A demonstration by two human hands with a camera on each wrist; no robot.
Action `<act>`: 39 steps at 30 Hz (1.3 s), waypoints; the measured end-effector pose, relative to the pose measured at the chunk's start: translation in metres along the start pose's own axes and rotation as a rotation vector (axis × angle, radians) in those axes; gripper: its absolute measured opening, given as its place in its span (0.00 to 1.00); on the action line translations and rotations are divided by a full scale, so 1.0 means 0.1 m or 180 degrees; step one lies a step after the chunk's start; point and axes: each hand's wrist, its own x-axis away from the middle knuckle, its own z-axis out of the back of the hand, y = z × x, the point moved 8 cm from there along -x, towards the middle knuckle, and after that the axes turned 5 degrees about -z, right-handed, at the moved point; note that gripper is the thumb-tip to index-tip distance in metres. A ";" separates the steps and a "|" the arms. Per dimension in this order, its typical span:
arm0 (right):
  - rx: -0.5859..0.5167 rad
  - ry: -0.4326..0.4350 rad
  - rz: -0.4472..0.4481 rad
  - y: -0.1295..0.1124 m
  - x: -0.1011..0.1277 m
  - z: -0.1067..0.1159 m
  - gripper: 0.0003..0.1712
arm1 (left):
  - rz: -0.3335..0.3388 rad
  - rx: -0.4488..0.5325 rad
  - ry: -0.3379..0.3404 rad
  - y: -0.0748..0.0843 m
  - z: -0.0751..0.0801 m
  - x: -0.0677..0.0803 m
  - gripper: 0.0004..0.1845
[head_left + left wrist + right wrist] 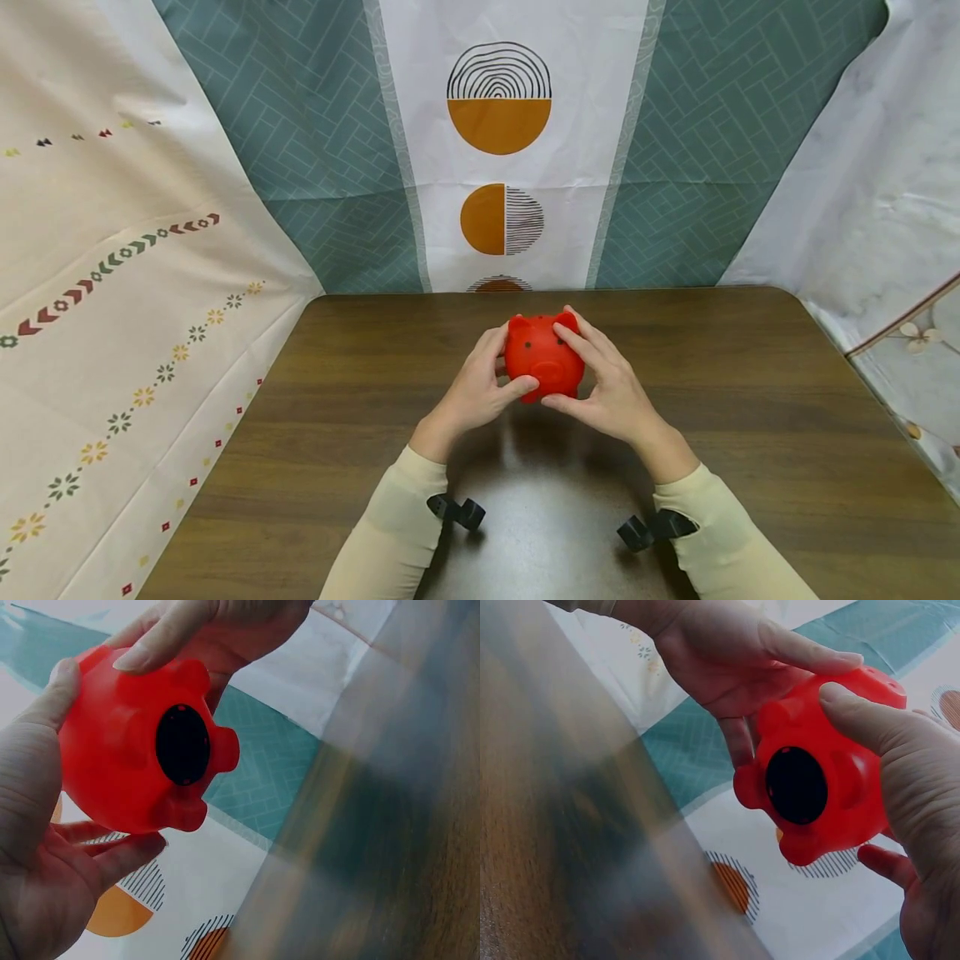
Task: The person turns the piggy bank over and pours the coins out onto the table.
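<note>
Nearest the camera, two cream sleeves come in from below, each with a black wrist mount strapped under it, and run forward over the dark wood counter. Beyond them the left hand and right hand meet around a red piggy bank, which sits between them above the middle of the counter, lifted clear of the wood as far as the wrist views show. Each hand is curled round one flank, thumb toward the snout side and fingers over the back, so the pig is clamped from both sides; that two-sided hold looks meant to keep the smooth round body from slipping or turning. From the head view its face with two small dark eyes points toward the person, while the wrist views look up at its belly, where a black round plug sits between the stubby legs. Farther back, patterned cloths hang behind the counter: a teal brick-pattern panel and a white strip with orange half-circles.
</note>
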 end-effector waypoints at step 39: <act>0.0084 0.0255 0.0240 -0.08 0.02 0.00 0.53 | 0.0011 -0.0205 0.0262 0.12 0.04 0.00 0.33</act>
